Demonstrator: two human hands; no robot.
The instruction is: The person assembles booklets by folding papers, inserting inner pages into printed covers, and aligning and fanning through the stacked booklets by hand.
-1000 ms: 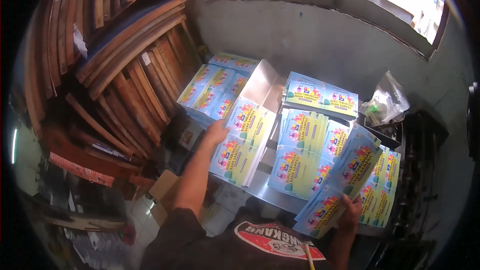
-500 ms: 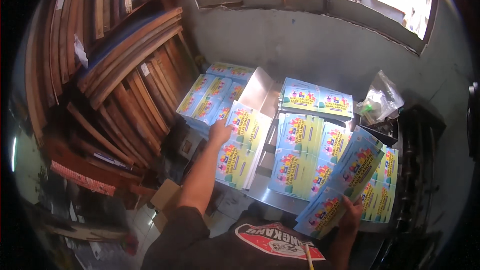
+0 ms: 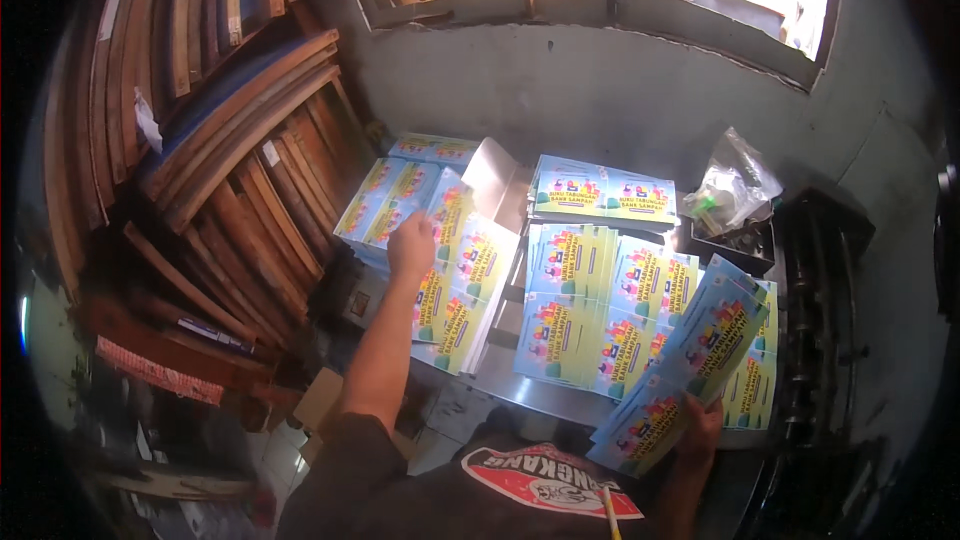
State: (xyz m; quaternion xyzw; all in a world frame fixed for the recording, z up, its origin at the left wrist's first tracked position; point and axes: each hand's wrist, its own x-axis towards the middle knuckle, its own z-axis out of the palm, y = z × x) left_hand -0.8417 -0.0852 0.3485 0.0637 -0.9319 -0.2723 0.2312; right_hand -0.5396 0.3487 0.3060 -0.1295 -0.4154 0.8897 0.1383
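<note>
Two hands at work among stacks of colourful printed booklets with blue, yellow and green covers. Left hand just left of centre frame, reaching forward over the leaning stack of booklets, fingers curled down onto the top sheet; whether pinching it or only pressing, cannot tell. That stack tilted, resting on the shiny grey metal desk at centre. Right hand at lower right, fingers clenched around the bottom edge of a fanned bundle of booklets, held slanting up and to the right. Between the two hands, a flat spread of overlapping booklets on the desk. Behind it, toward upper centre, a neat squared stack of booklets. Further left, just beyond the left hand, another low pile of booklets. At upper right of the desk, a crumpled clear plastic bag sitting in a dark box. Along the whole left side, long brown wooden frames leaning in rows. Behind everything, a grey concrete wall. At bottom centre, a dark shirt with a red and white print.
</note>
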